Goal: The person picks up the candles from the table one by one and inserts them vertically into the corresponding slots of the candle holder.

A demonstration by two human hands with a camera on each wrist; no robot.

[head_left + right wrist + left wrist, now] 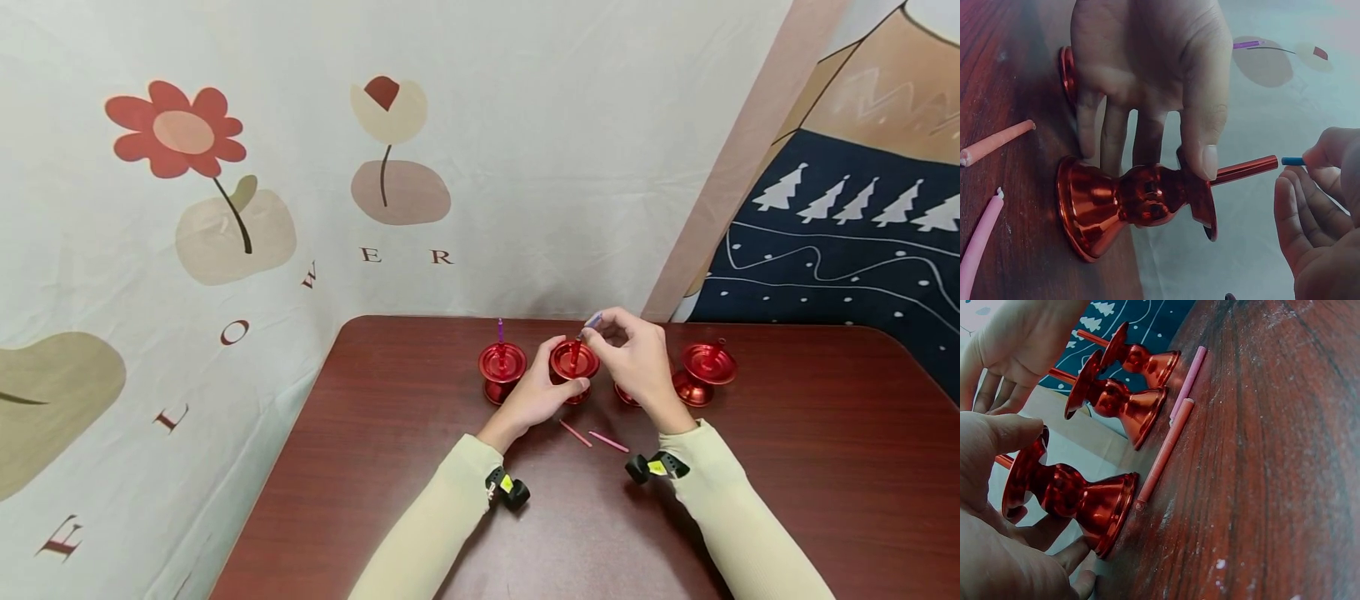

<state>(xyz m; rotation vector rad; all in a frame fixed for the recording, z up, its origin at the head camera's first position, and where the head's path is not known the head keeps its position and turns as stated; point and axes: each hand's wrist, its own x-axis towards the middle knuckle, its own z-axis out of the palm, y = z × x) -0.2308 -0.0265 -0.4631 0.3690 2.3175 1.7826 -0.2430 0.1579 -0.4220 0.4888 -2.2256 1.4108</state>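
My left hand [534, 393] grips a shiny red metal candle holder [574, 360] by its dish, thumb on the near side and fingers round the far side. The holder stands upright on the table, a thin red tube [1247, 169] rising from its dish. Between thumb and fingers, my right hand [636, 354] pinches a slim blue candle [1293, 161]. In the right wrist view the candle's lower end is just off the tube's open top, roughly in line with it. Most of the candle is hidden by the right fingers there.
Left of the hands, another red holder [502, 363] carries a purple candle [501, 331]. Two more holders stand to the right, one [708, 364] in plain view, the other [1113, 400] partly behind the right hand. An orange candle [575, 432] and a pink candle [608, 441] lie in front.
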